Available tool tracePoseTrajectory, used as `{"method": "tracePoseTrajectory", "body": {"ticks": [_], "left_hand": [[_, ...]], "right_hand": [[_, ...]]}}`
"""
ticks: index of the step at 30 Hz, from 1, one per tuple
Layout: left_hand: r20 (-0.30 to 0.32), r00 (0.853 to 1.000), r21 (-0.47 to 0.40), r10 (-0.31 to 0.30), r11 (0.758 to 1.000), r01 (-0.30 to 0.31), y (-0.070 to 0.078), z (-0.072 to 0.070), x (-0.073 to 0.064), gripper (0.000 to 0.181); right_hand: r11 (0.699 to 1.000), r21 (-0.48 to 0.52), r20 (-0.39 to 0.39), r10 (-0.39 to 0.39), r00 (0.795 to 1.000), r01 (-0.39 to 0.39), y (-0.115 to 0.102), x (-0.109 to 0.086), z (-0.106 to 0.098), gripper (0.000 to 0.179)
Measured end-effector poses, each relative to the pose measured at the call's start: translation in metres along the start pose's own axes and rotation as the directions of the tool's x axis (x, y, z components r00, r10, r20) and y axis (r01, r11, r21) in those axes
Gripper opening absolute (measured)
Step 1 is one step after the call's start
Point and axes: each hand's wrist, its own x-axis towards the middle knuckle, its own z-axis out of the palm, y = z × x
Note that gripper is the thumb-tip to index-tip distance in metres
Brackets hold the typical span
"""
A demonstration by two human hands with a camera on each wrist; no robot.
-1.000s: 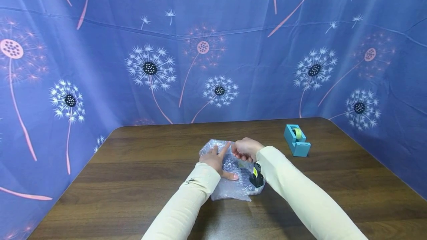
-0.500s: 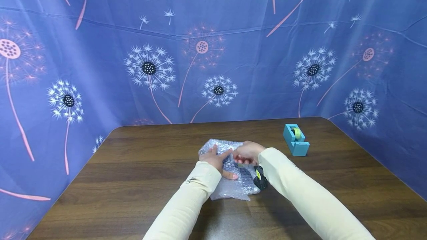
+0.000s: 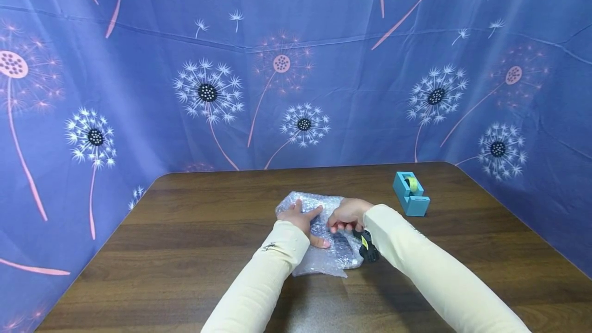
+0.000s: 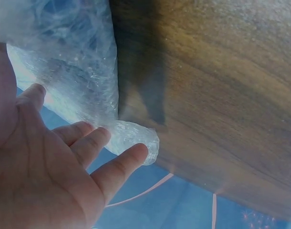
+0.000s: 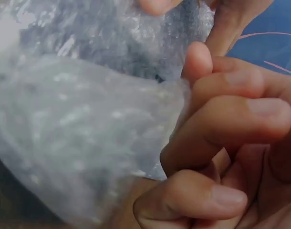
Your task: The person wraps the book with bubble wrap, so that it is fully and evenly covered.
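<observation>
A bundle of clear bubble wrap (image 3: 341,253) lies on the table, and what is inside it cannot be made out. My left hand (image 3: 297,220) rests on its left side, fingers spread and fairly straight. In the left wrist view, the left fingers (image 4: 118,167) lie along the wrap's edge. On the right side, my right hand (image 3: 350,213) pinches a loose edge of the wrap between thumb and forefinger. The right wrist view shows that raised flap (image 5: 88,129) stretching away from the curled right fingers (image 5: 222,129).
A blue tape dispenser (image 3: 411,197) with a yellowish roll stands at the back right of the brown wooden table (image 3: 185,230). A black device (image 3: 368,248) with a yellow label sits under the right wrist. Behind the table hangs a blue dandelion-print curtain (image 3: 351,91).
My right hand has moved a little to the right and towards me along the wrap. The left hand has stayed nearly in place on the bundle.
</observation>
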Motion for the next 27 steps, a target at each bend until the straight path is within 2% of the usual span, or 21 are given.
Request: {"method": "tracePoseTrajectory", "body": {"ticks": [5, 9, 11, 14, 16, 18, 22, 27], "left_hand": [[0.022, 1.0, 0.03, -0.013, 0.999, 0.012, 0.0, 0.003, 0.003, 0.095], [0.034, 0.999, 0.044, -0.026, 0.999, 0.024, 0.0, 0.004, 0.006, 0.095], [0.037, 0.999, 0.047, -0.03, 0.998, 0.028, 0.0, 0.005, 0.007, 0.095], [0.042, 0.999, 0.052, -0.03, 0.998, 0.027, 0.0, 0.004, 0.006, 0.095], [0.043, 0.999, 0.054, -0.029, 0.998, 0.027, 0.001, 0.004, 0.005, 0.094], [0.044, 0.999, 0.055, -0.029, 0.998, 0.027, 0.001, 0.004, 0.004, 0.094], [0.039, 0.999, 0.055, -0.026, 0.998, 0.024, 0.002, 0.004, 0.003, 0.094], [0.036, 0.999, 0.066, -0.026, 0.998, 0.023, 0.002, 0.002, 0.003, 0.096]], "right_hand": [[1.0, -0.007, -0.056, -0.024, 0.998, 0.023, -0.001, -0.003, -0.013, 0.028], [0.993, -0.061, -0.14, -0.109, 0.984, 0.102, 0.002, -0.002, -0.021, 0.034], [0.975, -0.128, -0.182, -0.204, 0.962, 0.182, 0.005, 0.002, -0.021, 0.04], [0.926, -0.228, -0.231, -0.351, 0.907, 0.301, 0.013, 0.01, -0.015, 0.047], [0.892, -0.303, -0.255, -0.414, 0.874, 0.334, 0.016, 0.014, -0.011, 0.049], [0.875, -0.364, -0.273, -0.429, 0.861, 0.32, 0.018, 0.019, -0.007, 0.047], [0.846, -0.476, -0.289, -0.409, 0.866, 0.241, 0.02, 0.027, -0.002, 0.042], [0.817, -0.528, -0.265, -0.417, 0.869, 0.232, 0.022, 0.029, 0.0, 0.038]]}}
